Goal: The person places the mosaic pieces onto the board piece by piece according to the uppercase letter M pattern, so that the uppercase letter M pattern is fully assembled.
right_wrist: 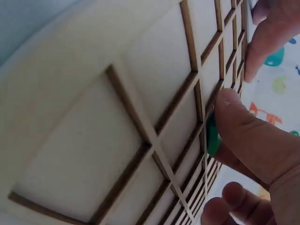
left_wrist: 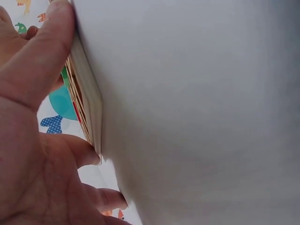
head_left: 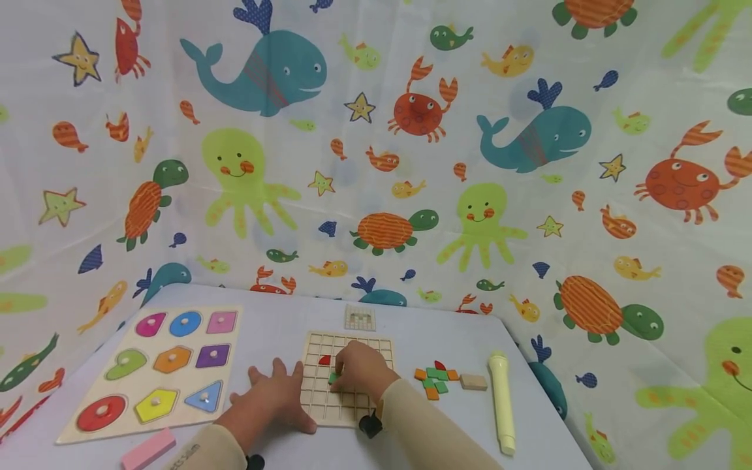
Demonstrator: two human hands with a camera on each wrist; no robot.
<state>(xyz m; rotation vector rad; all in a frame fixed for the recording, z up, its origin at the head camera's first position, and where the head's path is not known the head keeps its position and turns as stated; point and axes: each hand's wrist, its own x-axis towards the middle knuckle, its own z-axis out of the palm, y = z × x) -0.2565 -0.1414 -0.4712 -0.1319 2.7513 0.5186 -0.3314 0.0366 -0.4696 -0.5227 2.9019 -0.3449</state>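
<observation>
My right hand (head_left: 358,369) is pinching one green piece (right_wrist: 213,137) between thumb and finger — the gap is just its width — and is holding it at the one grid board (head_left: 317,399). One red piece (head_left: 324,360) is lying on the board, a little beyond and left of my pinch. My left hand (head_left: 275,395) is spreading its fingers wide, touching the board's edge left of that grip and pinching nothing.

Right of my grip, a cluster is lying: three orange pieces (head_left: 431,393), one red quarter (head_left: 439,365) and about four green tiles (head_left: 441,388). One wooden block (head_left: 473,382) and one yellow stick (head_left: 502,401) are lying farther right. One pattern card (head_left: 360,318) is sitting beyond the board. Left of both hands, one puzzle board (head_left: 141,331) is carrying nine knobbed shapes (head_left: 172,358) — and one pink block (head_left: 149,448) is lying nearer me.
</observation>
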